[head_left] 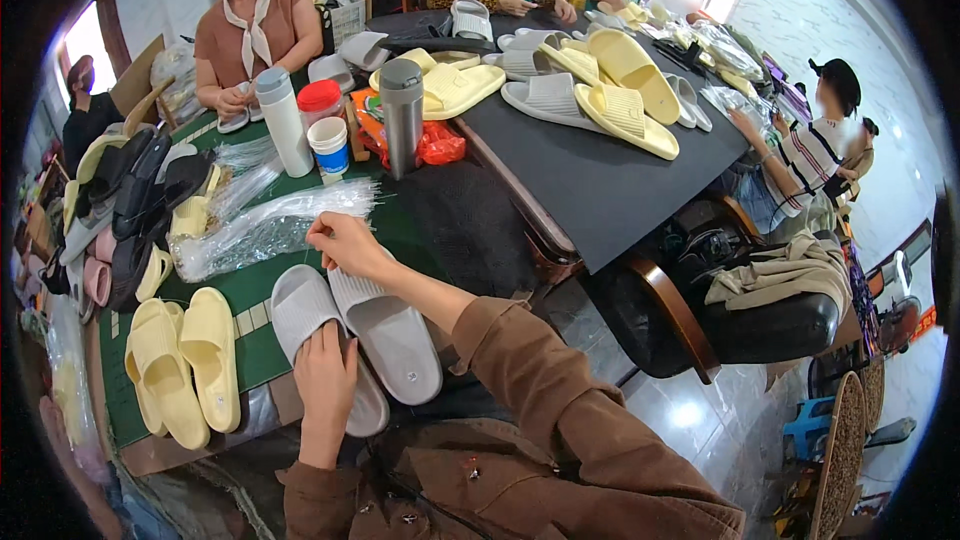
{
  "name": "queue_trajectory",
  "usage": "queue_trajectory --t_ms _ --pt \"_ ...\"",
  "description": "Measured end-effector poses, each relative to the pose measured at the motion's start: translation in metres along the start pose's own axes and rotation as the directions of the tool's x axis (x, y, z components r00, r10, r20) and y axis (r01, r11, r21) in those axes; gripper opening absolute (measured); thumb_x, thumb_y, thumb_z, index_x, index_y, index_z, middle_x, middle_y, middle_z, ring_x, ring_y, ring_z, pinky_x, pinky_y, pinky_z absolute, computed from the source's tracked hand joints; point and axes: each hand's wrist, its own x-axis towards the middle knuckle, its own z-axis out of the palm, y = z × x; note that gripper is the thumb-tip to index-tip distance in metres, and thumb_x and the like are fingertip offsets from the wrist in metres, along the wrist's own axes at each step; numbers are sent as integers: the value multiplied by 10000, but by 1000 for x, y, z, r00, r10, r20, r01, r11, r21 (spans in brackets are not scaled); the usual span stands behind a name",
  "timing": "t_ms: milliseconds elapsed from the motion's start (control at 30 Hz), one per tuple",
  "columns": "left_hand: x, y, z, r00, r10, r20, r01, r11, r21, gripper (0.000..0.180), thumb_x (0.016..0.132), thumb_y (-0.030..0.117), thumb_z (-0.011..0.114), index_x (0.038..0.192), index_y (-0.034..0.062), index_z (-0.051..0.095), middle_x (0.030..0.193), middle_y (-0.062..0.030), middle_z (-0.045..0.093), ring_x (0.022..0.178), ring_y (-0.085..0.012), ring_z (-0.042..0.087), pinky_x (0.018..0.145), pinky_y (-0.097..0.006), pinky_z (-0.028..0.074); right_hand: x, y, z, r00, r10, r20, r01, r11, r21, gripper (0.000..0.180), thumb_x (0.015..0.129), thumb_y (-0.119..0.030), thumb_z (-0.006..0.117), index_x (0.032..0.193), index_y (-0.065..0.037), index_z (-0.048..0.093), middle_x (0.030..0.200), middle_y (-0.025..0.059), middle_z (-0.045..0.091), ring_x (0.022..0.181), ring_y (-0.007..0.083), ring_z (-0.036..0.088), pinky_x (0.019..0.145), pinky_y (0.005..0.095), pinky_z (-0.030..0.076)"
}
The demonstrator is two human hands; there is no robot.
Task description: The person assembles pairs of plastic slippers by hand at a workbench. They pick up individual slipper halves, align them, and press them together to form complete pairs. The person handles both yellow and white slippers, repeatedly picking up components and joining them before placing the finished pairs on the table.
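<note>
Two grey slide sandals sit side by side at the lower centre of the frame, soles up, on the green-topped desk (pixel 255 325). The left hand (pixel 325 380) lies flat and open on the left grey slipper (pixel 300 315), fingers spread over its heel end, pressing rather than gripping. The right hand (pixel 345 245) is up at the toe end of the right grey slipper (pixel 395 340), fingers curled and pinched at the edge of a pile of clear plastic bags (pixel 265 225) just above the slippers; can't tell if it's actually got one.

Left of the grey pair is a pair of pale yellow slippers (pixel 185 365), also on the green surface. Further up in the middle there's a grey thermos (pixel 402 115), a white bottle (pixel 283 120) and a red-lidded cup (pixel 322 105). More yellow and grey slippers (pixel 590 85) are spread over the dark desk top at upper right, with other people sitting around it.
</note>
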Motion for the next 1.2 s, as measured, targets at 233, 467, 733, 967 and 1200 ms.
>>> queue_trajectory --t_ms 233,467,733,967,1200 --pt "-4 18 -26 949 172 -266 -204 974 -99 229 862 75 601 1077 -4 604 943 -150 626 844 -331 610 733 -402 490 4 18 -1 996 -55 -65 59 996 62 136 887 -91 595 855 42 594 653 92 621 475 138 608 418 272 475" --pt "69 -20 -34 950 -164 -266 39 907 -420 260 886 46 563 1143 9 570 948 -161 629 818 -266 620 710 -368 478 1 -3 9 972 -233 -40 230 972 -55 106 854 -72 612 848 32 591 718 137 608 576 214 627 521 343 478" --pt "114 -42 8 972 -182 -146 82 853 -516 252 924 31 495 1168 -1 549 813 -137 654 640 -212 605 616 -350 482 11 23 11 865 -494 -86 463 852 -245 98 875 -52 597 887 44 584 777 140 617 630 189 620 560 341 482" --pt "109 -36 19 936 -321 -148 139 718 -682 130 954 64 496 1028 -19 566 705 -88 614 583 -115 560 533 -294 439 4 14 8 923 -382 -52 360 902 -237 94 859 -49 593 883 42 591 796 160 625 663 233 631 594 360 493" --pt "108 -38 28 896 -297 -332 54 813 -580 102 924 72 551 952 -23 576 779 -152 660 658 -195 621 616 -329 472 7 17 10 846 -532 -29 486 792 -371 86 817 -49 604 843 31 590 774 181 604 707 313 608 638 393 489"
